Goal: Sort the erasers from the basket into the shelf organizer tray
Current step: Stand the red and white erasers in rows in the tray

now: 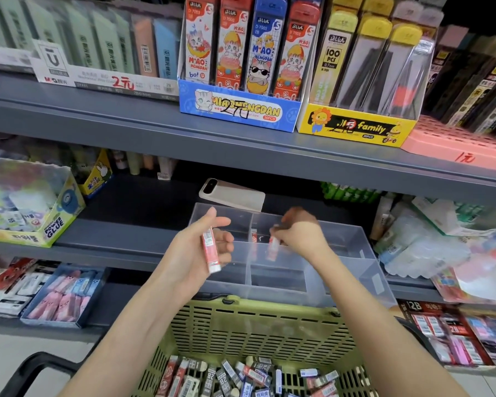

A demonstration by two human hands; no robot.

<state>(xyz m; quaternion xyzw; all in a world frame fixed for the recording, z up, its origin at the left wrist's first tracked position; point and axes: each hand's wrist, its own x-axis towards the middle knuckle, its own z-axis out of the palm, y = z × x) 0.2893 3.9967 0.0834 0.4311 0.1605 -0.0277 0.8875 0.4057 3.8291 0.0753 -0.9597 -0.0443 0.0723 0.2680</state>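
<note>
The grey shelf (121,242) runs beneath and beyond both hands, and the yellow-green basket (255,325) sits below the wrists, nearer the person than any fingertip. Just past the fingers, on the shelf, stands the clear organizer tray (344,227), split by see-through dividers into compartments. The left hand (201,250) is held up at the tray's near left corner. Its lower fingers (225,243) are curled in and one digit points straight up and to the right. Together they grip a long pink eraser (211,250) that stands almost upright against them, with its white end sticking out below the hand. The right hand (298,233) is motion-blurred and reaches over the tray's middle. Its fingers (282,239) are bunched together and pinch the top of a red-and-white eraser (273,245), which hangs downward from the fingertips inside the tray walls, just right of the centre divider. The blur hides whether this eraser touches the tray floor. A small way left of those fingertips, close to the divider, another small eraser (254,237) stands in the tray. A pale phone (232,193) lies flat on the shelf beyond both sets of fingers, behind the tray. Down below the forearms, a heap of loose erasers (241,376) in red, black and blue sleeves covers the basket floor.
</note>
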